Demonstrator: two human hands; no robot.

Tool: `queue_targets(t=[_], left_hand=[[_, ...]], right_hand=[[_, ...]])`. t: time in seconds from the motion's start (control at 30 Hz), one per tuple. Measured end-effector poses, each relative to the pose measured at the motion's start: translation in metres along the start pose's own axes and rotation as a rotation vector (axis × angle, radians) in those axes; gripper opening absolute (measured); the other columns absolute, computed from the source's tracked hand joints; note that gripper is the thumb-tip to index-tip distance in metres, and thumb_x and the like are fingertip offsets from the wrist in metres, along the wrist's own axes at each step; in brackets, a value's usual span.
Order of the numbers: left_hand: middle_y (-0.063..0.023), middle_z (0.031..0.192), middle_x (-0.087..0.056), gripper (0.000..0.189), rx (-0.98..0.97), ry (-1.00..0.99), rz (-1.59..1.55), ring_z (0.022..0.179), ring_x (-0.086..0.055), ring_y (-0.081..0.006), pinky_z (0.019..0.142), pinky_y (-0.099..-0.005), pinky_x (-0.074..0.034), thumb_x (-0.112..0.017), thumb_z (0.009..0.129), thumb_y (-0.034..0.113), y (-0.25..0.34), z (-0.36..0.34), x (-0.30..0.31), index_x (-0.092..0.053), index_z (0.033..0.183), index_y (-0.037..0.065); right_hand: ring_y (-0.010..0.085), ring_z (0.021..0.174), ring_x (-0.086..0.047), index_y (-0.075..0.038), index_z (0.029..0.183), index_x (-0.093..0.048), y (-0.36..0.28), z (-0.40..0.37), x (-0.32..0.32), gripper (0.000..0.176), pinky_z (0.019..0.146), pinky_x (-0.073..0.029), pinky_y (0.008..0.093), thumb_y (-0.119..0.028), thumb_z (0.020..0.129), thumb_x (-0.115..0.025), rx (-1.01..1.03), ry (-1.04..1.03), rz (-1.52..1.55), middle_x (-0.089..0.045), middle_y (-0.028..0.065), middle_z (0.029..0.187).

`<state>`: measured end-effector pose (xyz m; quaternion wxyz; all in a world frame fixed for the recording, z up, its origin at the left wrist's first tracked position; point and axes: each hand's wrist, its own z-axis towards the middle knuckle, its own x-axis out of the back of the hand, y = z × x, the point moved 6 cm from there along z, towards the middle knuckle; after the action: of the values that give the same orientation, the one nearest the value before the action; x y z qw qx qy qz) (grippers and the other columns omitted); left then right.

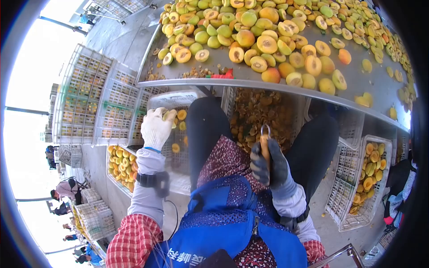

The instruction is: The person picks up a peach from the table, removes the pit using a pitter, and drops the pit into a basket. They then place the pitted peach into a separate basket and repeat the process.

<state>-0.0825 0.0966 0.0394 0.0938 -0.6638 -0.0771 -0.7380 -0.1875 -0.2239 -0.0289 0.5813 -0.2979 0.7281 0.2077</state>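
Note:
My left hand (157, 128), in a white glove, is closed on a yellow fruit piece (170, 117) above a white crate (181, 96) with a few fruit halves (181, 115) in it. In a dark grey glove, my right hand (270, 165) grips a wooden-handled tool (265, 147) with a metal loop at its top end. The loop stands over a crate of brown scraps (257, 111) between my knees. Halved and whole yellow-orange fruits (267, 44) are heaped on the metal table (178, 73) in front of me.
Stacked white crates (82, 96) stand at the left, beside a crate of fruit halves (121, 163). Another fruit crate (366, 174) is at the right. A red object (222, 75) lies near the table's front edge. People (67, 192) sit at the far left; another person (400, 187) is at the right edge.

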Motion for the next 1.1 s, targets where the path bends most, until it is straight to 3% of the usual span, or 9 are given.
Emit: queue_targets(t=[0.2,0.3,0.43,0.5,0.77,0.87,0.9,0.97,1.1], left_hand=[[-0.0149,0.101,-0.069,0.033,-0.497,0.032,-0.293,0.097,-0.064,-0.0338,0.083,-0.0413,-0.051,-0.055,0.092,0.040,0.146,0.087,-0.007,-0.068,0.106,0.013],[-0.0182,0.115,-0.065,0.058,-0.259,-0.162,-0.199,0.107,-0.062,-0.0376,0.090,-0.0446,-0.049,-0.060,0.084,0.050,0.212,0.147,-0.038,-0.058,0.126,0.011],[-0.0227,0.100,-0.067,0.051,-0.416,-0.207,-0.366,0.102,-0.064,-0.0375,0.086,-0.0436,-0.050,-0.065,0.082,0.035,0.249,0.181,-0.085,-0.057,0.121,0.003],[-0.0211,0.097,-0.067,0.045,-0.434,-0.253,-0.424,0.092,-0.065,-0.0340,0.082,-0.0393,-0.051,-0.071,0.078,0.033,0.246,0.172,-0.070,-0.061,0.108,0.001],[-0.0124,0.103,-0.065,0.040,-0.376,-0.642,-1.011,0.098,-0.063,-0.0186,0.090,-0.0292,-0.048,-0.073,0.077,0.011,0.224,0.023,0.003,-0.063,0.114,0.001],[-0.0094,0.111,-0.063,0.042,-0.481,-0.510,-1.119,0.098,-0.060,-0.0161,0.090,-0.0292,-0.048,-0.069,0.081,0.004,0.226,-0.024,0.022,-0.060,0.122,0.000],[-0.0091,0.114,-0.061,0.042,-0.185,-0.632,-1.642,0.098,-0.060,-0.0167,0.089,-0.0289,-0.048,-0.066,0.088,0.012,0.224,-0.043,0.015,-0.056,0.126,-0.003],[-0.0099,0.116,-0.060,0.043,-0.190,-0.448,-1.876,0.099,-0.060,-0.0160,0.088,-0.0273,-0.048,-0.056,0.098,0.024,0.220,-0.056,0.010,-0.052,0.127,-0.006],[-0.0085,0.108,-0.062,0.041,-0.028,-0.396,-1.769,0.095,-0.059,-0.0126,0.086,-0.0259,-0.047,-0.046,0.103,0.031,0.192,-0.057,-0.004,-0.056,0.121,-0.003]], right_hand=[[0.0070,0.044,-0.039,-0.007,0.103,-0.055,-0.014,0.017,0.023,0.048,0.036,-0.034,0.0215,-0.054,0.098,-0.047,-0.052,0.164,-0.082,-0.045,-0.0018,0.066],[0.0071,0.044,-0.040,-0.008,0.101,-0.056,-0.022,0.018,0.016,0.046,0.036,-0.033,0.0211,-0.053,0.099,-0.048,-0.051,0.211,-0.284,-0.048,-0.0015,0.067],[0.0076,0.045,-0.043,-0.008,0.103,-0.057,-0.046,0.021,0.035,0.047,0.036,-0.035,0.0221,-0.054,0.097,-0.050,0.062,0.505,-0.325,-0.050,-0.0012,0.066],[0.0082,0.046,-0.045,-0.008,0.105,-0.058,-0.056,0.019,0.033,0.047,0.037,-0.036,0.0225,-0.054,0.097,-0.051,0.123,0.459,-0.312,-0.051,-0.0016,0.066],[0.0070,0.045,-0.047,-0.008,0.113,-0.056,-0.080,0.032,0.022,0.031,0.038,-0.038,0.0206,-0.031,0.095,-0.065,0.624,0.507,-0.530,-0.055,-0.0021,0.067],[0.0068,0.046,-0.048,-0.008,0.116,-0.056,-0.074,0.036,-0.007,0.030,0.038,-0.037,0.0198,-0.029,0.096,-0.063,0.513,0.457,-0.476,-0.055,-0.0022,0.069],[0.0069,0.047,-0.048,-0.009,0.116,-0.056,-0.066,0.036,-0.014,0.029,0.038,-0.037,0.0197,-0.029,0.096,-0.063,0.461,0.424,-0.414,-0.056,-0.0021,0.069],[0.0071,0.047,-0.048,-0.009,0.115,-0.057,-0.049,0.038,-0.025,0.028,0.037,-0.037,0.0195,-0.030,0.096,-0.062,0.353,0.353,-0.288,-0.056,-0.0019,0.070],[0.0064,0.055,-0.053,-0.006,0.111,-0.055,-0.048,0.029,-0.036,0.026,0.050,-0.041,0.0199,-0.030,0.100,-0.054,0.566,0.295,-0.959,-0.057,-0.0024,0.072]])
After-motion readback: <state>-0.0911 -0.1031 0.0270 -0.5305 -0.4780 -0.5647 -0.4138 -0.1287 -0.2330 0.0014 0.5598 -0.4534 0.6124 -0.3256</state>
